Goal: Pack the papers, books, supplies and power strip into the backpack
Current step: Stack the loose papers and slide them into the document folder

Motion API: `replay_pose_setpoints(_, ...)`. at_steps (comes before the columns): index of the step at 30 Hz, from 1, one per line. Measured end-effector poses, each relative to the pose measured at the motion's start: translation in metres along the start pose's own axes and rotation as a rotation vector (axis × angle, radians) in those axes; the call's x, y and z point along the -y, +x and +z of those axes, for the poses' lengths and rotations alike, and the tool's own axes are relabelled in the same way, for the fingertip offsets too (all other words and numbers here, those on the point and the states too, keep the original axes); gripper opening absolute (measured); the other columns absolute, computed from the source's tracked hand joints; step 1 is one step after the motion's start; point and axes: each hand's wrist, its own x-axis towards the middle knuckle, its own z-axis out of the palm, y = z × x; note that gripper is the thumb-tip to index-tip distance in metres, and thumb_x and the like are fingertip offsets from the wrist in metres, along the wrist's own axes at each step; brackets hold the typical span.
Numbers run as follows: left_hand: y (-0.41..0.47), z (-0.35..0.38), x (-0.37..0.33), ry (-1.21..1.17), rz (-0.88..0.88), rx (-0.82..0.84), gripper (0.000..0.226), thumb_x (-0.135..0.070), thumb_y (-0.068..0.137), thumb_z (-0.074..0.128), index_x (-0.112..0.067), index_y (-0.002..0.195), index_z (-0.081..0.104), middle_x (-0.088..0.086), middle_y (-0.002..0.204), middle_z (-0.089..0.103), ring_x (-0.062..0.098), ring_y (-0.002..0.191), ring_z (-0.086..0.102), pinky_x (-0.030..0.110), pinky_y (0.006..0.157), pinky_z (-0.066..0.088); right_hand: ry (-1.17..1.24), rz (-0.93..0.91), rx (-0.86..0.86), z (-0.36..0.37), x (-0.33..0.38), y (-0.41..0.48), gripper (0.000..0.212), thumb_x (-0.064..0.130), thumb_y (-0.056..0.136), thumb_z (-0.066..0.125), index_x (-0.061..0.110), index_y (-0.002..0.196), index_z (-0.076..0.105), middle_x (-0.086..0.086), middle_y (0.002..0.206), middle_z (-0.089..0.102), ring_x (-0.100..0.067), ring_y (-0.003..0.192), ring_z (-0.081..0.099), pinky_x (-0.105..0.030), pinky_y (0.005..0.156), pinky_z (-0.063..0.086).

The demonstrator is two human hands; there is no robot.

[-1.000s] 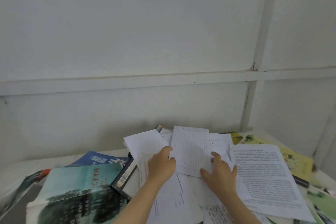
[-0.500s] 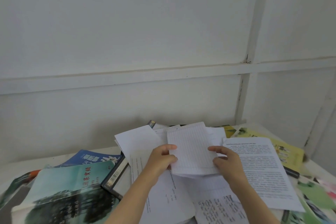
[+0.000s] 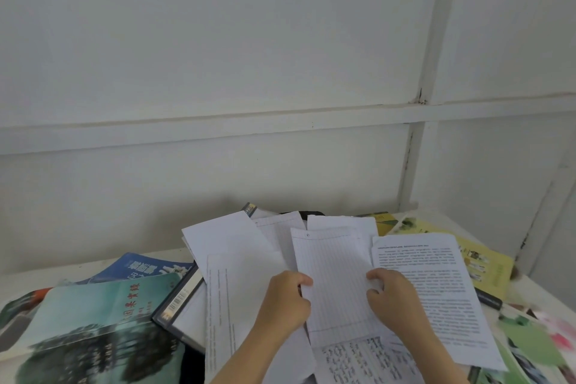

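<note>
**Two hands lifting a lined sheet off the pile**

Both hands are now gripping the lined sheet [image 3: 333, 274] by its side edges. The left hand [image 3: 285, 299] is pinching the left edge with thumb on top and fingers curled beneath. The right hand [image 3: 394, 299] is curling its fingers round the right edge. A second ago both hands were lying on the papers, the right one spread flat. Since then the right fingers have closed, and the sheet appears to be coming up off the heap, tilting toward the person. Whether more sheets are riding behind it, I cannot tell.

To my eye this is gathering, the early part of the job. The loose papers are starting to be pulled into one bundle, but nothing is packed yet. The printed page [image 3: 436, 284] is lying just to the right, partly under the right hand. A handwritten sheet [image 3: 367, 358] is sitting below the lined one. The teal book [image 3: 93, 305] and blue book [image 3: 140, 268] are resting untouched at the left of the counter [image 3: 37, 277].

Neither the backpack nor the power strip is showing from where I am standing. The bundle will probably need squaring before it goes anywhere.
</note>
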Motion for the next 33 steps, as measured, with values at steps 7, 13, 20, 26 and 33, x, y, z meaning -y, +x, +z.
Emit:
replay_pose_setpoints(7, 0.0, 0.007, 0.0, -0.003, -0.004, -0.038, 0.051, 0.012, 0.078, 0.049, -0.016, 0.119, 0.06, -0.007, 0.083, 0.051, 0.002, 0.072, 0.051, 0.004, 0.06, 0.042, 0.171, 0.05, 0.007, -0.009, 0.007, 0.014, 0.029, 0.009, 0.087, 0.057, 0.016, 0.114, 0.061, -0.003, 0.114, 0.059, -0.014, 0.1, 0.052, -0.023, 0.078, 0.037)
replay_pose_setpoints(13, 0.002, 0.009, 0.001, -0.058, -0.001, -0.077, 0.046, 0.013, 0.077, 0.052, -0.017, 0.109, 0.064, -0.007, 0.084, 0.056, 0.003, 0.072, 0.054, 0.005, 0.062, 0.044, 0.446, 0.075, 0.009, -0.017, 0.006, 0.019, 0.024, 0.001, 0.084, 0.059, 0.022, 0.094, 0.066, 0.002, 0.101, 0.06, -0.01, 0.086, 0.055, -0.02, 0.062, 0.041)
replay_pose_setpoints(20, 0.008, 0.014, -0.02, -0.198, 0.003, -0.044, 0.028, -0.007, 0.081, 0.066, -0.031, 0.096, 0.065, -0.015, 0.102, 0.056, 0.002, 0.093, 0.053, 0.009, 0.073, 0.039, 0.63, 0.076, -0.007, -0.042, 0.003, 0.009, 0.033, -0.004, 0.087, 0.05, 0.022, 0.092, 0.069, 0.009, 0.099, 0.059, -0.021, 0.087, 0.06, -0.028, 0.062, 0.049)
replay_pose_setpoints(26, 0.019, 0.026, -0.047, -0.385, -0.034, 0.072, 0.034, 0.005, 0.075, 0.068, -0.027, 0.089, 0.07, -0.006, 0.096, 0.066, 0.0, 0.072, 0.065, 0.01, 0.062, 0.047, 0.605, 0.086, -0.14, -0.08, -0.022, -0.004, 0.031, -0.003, 0.087, 0.049, 0.022, 0.093, 0.068, 0.009, 0.098, 0.058, -0.018, 0.078, 0.056, -0.026, 0.055, 0.042)
replay_pose_setpoints(33, 0.03, 0.062, -0.069, -0.368, -0.045, 0.177, 0.034, 0.008, 0.076, 0.063, -0.013, 0.102, 0.069, 0.0, 0.077, 0.066, 0.003, 0.067, 0.063, 0.01, 0.061, 0.047, 0.022, 0.102, -0.29, -0.094, -0.05, -0.016, 0.029, 0.001, 0.083, 0.054, 0.022, 0.1, 0.066, 0.003, 0.084, 0.062, -0.014, 0.062, 0.05, -0.023, 0.053, 0.037)
